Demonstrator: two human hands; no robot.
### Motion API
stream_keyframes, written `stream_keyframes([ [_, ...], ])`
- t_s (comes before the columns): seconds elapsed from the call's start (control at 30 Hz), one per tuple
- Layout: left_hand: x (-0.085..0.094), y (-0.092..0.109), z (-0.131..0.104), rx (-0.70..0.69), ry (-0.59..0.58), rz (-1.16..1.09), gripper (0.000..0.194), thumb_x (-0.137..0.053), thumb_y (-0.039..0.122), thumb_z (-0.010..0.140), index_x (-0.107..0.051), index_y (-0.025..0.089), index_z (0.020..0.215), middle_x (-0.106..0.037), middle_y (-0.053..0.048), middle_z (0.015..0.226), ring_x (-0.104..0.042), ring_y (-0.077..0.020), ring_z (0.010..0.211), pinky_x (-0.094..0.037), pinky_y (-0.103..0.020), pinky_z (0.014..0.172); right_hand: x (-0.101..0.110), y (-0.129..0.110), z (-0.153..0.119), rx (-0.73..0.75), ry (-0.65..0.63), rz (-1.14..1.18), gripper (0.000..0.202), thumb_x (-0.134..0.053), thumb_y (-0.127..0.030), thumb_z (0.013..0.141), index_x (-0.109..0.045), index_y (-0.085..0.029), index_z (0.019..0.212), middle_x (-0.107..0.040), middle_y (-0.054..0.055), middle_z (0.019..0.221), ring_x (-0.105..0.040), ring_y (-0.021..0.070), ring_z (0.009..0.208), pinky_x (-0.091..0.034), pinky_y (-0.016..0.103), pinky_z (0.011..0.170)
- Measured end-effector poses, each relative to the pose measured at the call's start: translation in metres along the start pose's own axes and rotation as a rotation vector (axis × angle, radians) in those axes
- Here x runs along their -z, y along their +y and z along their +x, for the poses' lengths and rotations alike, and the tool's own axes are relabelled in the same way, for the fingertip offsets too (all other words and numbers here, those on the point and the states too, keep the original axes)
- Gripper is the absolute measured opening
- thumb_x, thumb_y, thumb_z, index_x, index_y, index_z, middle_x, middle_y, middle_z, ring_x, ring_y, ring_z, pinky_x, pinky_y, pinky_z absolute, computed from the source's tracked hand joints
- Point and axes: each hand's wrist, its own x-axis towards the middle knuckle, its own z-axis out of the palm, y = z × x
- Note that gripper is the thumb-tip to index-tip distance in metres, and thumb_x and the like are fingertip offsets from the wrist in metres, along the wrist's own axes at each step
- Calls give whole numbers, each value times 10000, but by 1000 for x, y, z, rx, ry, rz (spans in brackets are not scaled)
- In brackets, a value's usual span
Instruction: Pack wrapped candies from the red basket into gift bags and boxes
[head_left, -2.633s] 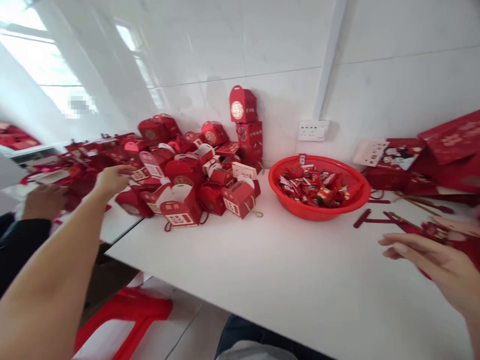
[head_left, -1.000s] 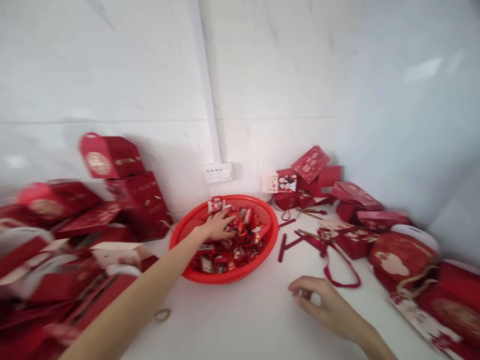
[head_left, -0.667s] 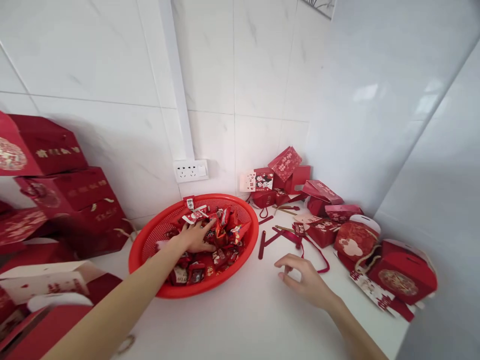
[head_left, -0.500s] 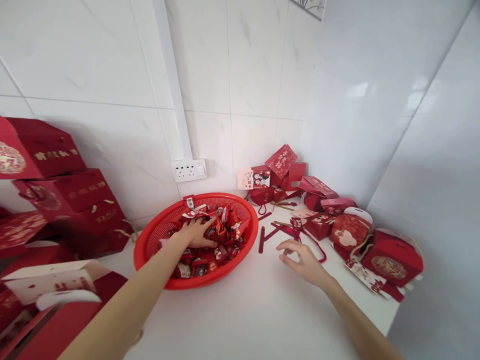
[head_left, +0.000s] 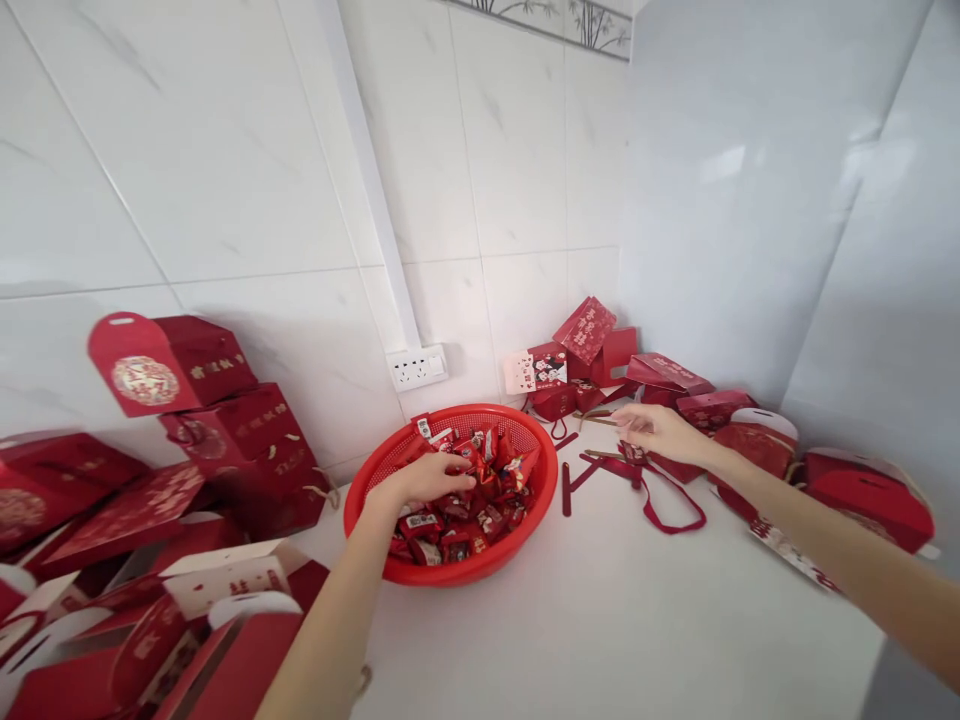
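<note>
A red perforated plastic basket [head_left: 358, 497] holds a heap of red-wrapped candies [head_left: 455, 510]. My left hand [head_left: 431, 476] lies over the heap, fingers stretched and apart, with nothing seen in its grip. To the right, my right hand [head_left: 664, 432] reaches to the small pieces before the boxes at the back. Its fingers are bent together in a pinch; what they hold, if anything, is not clear. Just under the fingertips is a small dark-red piece [head_left: 634, 455], beside a red ribbon loop [head_left: 679, 527] on the white table [head_left: 600, 620].
Red gift boxes [head_left: 247, 455] are stacked at the left, with several open ones [head_left: 225, 590] in front. More red boxes [head_left: 667, 375] line the wall at the right. Dark-red strips [head_left: 566, 490] lie beside the basket. A wall socket [head_left: 417, 368] is behind it.
My right hand has moved forward from above the table to the small pieces by the boxes. My left hand stays over the candies, slightly raised. The view has shifted left.
</note>
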Motion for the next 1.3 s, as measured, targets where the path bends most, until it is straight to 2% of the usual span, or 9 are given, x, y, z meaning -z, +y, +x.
stream_keyframes([
  [0.17, -14, 5, -41, -48, 28, -240, 708, -579, 570, 871, -546, 234, 1493, -528, -58, 1547, -495, -314, 1421, -360, -395, 1196, 12, -17, 63, -33, -26, -267, 356, -594, -121, 870, -681, -167, 1211, -737, 140, 1198, -715, 268, 1071, -552, 371, 935],
  [0.27, -25, -1, -51, -51, -7, -342, 728, -586, 549, 872, -526, 197, 1505, -606, -93, 1469, -564, -305, 1353, -417, -391, 1151, 6, -34, 104, -35, -53, -422, 387, -643, -94, 859, -668, -163, 1238, -712, 153, 1245, -664, 317, 1178, -513, 431, 998],
  [0.47, -39, -19, -43, -96, -5, -526, 647, -642, 463, 836, -614, 183, 1418, -630, -86, 1444, -604, -287, 1303, -454, -359, 1121, -29, -75, 175, -26, -31, -534, 335, -638, -344, 987, -622, -188, 1284, -631, 104, 1321, -639, 253, 1159, -541, 492, 990],
  [0.6, -48, -27, -37, -70, -84, -546, 668, -662, 465, 819, -624, 152, 1408, -670, -112, 1385, -648, -293, 1222, -494, -373, 1067, -59, -98, 209, -9, -13, -493, 353, -629, -361, 993, -610, -192, 1303, -626, 106, 1320, -650, 245, 1125, -564, 470, 953],
  [0.77, -47, -27, -39, -141, -41, -616, 653, -670, 462, 834, -616, 169, 1415, -658, -109, 1403, -625, -281, 1271, -462, -381, 1112, -89, -109, 228, 15, -51, -372, 319, -635, -361, 991, -631, -181, 1255, -651, 96, 1265, -669, 223, 1061, -585, 432, 901],
  [0.97, -38, -17, -46, -194, -51, -662, 638, -664, 486, 855, -622, 151, 1396, -673, -125, 1370, -644, -278, 1232, -492, -399, 1086, -72, -107, 207, 7, 118, -244, 254, -628, -359, 954, -694, -151, 824, -750, 92, 879, -703, 219, 866, -549, 334, 817],
  [1.1, -31, -15, -50, -238, -28, -686, 603, -655, 459, 880, -615, 146, 1393, -657, -125, 1389, -635, -268, 1249, -490, -382, 1098, -20, -105, 162, 0, 268, -178, 33, -657, -182, 834, -687, -169, 832, -773, 91, 914, -722, 242, 904, -539, 313, 807],
  [1.17, -27, -12, -51, -263, 39, -698, 543, -645, 451, 896, -640, 163, 1356, -656, -114, 1389, -638, -265, 1240, -496, -379, 1092, 12, -109, 129, -13, 286, -142, 108, -611, -141, 838, -696, -159, 903, -775, 90, 934, -728, 220, 855, -546, 303, 754],
  [1.3, -26, 21, -60, -341, 344, -745, 487, -633, 410, 925, -623, 191, 1361, -614, -100, 1439, -581, -275, 1308, -457, -398, 1134, 67, -134, 47, 195, 235, 91, 168, -708, -355, 850, -737, -203, 915, -768, 55, 871, -708, 205, 788, -543, 324, 700],
])
